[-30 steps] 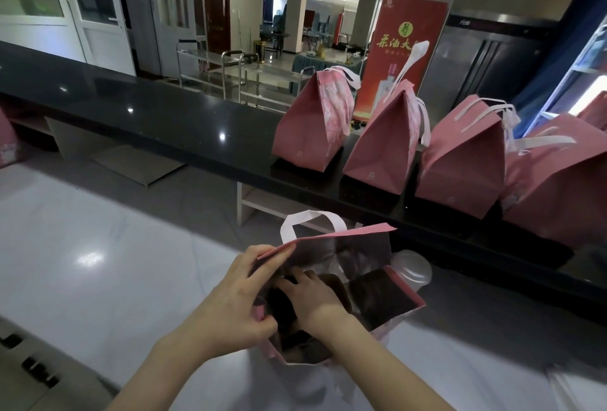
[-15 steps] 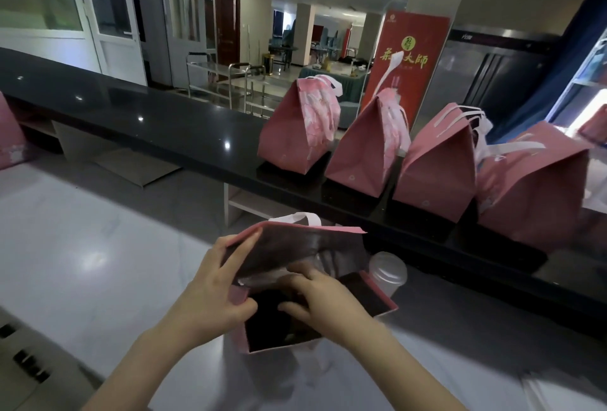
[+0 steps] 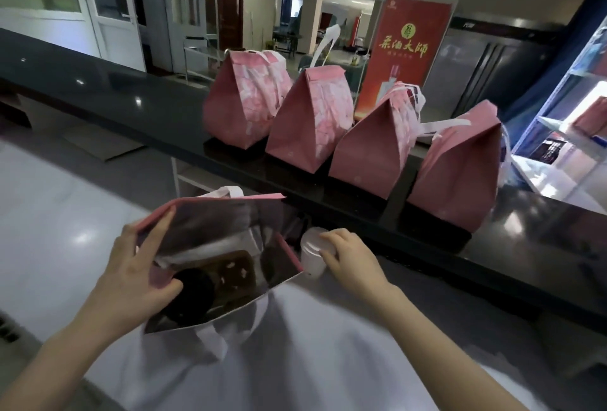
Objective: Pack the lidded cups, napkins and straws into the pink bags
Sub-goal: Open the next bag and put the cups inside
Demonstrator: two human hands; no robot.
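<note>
An open pink bag (image 3: 213, 216) with a silver lining stands on the white counter (image 3: 59, 230) in front of me. My left hand (image 3: 138, 276) grips its left rim and holds it open. Inside lie a dark lidded cup (image 3: 193, 292) and a brown cup carrier (image 3: 236, 271). Just right of the bag stands a clear lidded cup (image 3: 312, 254), and my right hand (image 3: 353, 262) curls its fingers round it from the right. No napkins or straws are plainly visible.
Several closed pink bags (image 3: 377, 144) with white handles stand in a row on the raised black ledge (image 3: 115, 98) behind. A red banner (image 3: 407, 49) rises beyond them. A lit shelf unit (image 3: 578, 134) is at the right.
My right hand has come out of the bag and moved right onto the clear lidded cup. The left hand keeps its hold on the bag's rim. The view shifted left.
</note>
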